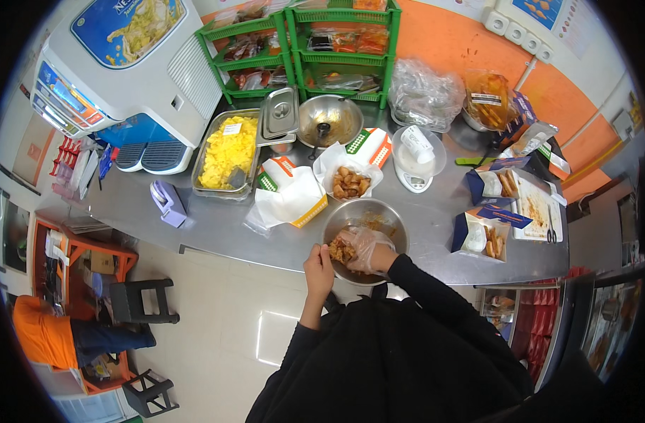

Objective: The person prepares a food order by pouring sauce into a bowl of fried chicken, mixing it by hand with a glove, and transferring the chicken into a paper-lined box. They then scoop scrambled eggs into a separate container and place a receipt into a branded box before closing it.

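My left hand [319, 268] grips the left rim of a steel mixing bowl [400, 224] at the table's front edge. Inside the bowl, my right hand [371, 249], in a clear plastic glove, holds a clump of orange-brown food [341, 250]. More of that food clings to the bowl's wall. Just behind the bowl, a paper-lined takeaway box [351, 182] holds browned chunks of food. To its left stands another lined box [290, 195] with no food visible in it. A digital kitchen scale [415, 177] carries a clear bowl with a white container lying in it.
A tray of yellow food [230, 153], a tape dispenser [169, 203] and a drinks machine [137, 69] stand left. Green racks [343, 58] line the back. At right are filled boxes [483, 238], a cutting board [534, 206] and scissors [551, 232]. A person in orange [47, 333] is far left.
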`<state>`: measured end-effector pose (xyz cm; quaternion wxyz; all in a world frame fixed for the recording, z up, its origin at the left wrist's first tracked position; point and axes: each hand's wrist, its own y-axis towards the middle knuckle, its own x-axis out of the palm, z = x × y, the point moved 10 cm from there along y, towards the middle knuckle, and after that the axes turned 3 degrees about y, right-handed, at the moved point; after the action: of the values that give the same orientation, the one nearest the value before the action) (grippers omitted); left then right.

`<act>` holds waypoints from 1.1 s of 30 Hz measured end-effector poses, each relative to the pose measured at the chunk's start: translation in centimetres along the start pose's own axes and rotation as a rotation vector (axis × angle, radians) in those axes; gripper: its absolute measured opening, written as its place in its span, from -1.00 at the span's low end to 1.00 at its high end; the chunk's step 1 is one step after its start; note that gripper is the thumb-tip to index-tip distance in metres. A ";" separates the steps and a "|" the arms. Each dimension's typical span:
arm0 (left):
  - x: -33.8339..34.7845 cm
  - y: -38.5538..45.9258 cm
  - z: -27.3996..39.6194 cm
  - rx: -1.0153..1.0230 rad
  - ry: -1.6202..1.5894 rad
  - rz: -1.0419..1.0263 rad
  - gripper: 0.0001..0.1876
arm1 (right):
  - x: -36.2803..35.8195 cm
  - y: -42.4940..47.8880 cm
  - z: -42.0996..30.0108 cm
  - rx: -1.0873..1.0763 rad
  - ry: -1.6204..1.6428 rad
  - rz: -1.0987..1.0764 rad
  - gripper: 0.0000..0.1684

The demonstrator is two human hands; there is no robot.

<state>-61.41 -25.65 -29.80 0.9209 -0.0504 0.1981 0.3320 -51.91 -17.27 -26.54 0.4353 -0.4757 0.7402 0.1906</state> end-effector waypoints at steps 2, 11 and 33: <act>-0.1 -0.1 -0.2 -0.029 -0.030 -0.015 -0.64 | -1.4 -0.4 1.5 0.084 0.127 -0.068 -0.51; 0.8 0.0 0.7 0.024 -0.042 0.022 -0.65 | 0.1 0.3 1.4 0.014 -0.007 -0.231 -0.41; 1.3 1.0 0.8 0.039 -0.062 0.024 -0.67 | -1.3 0.3 1.7 -0.015 -0.238 -0.111 -0.17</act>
<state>-60.80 -23.94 -29.52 0.9233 -0.0197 0.1767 0.3404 -51.15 -15.29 -26.40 0.5262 -0.4932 0.6545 0.2270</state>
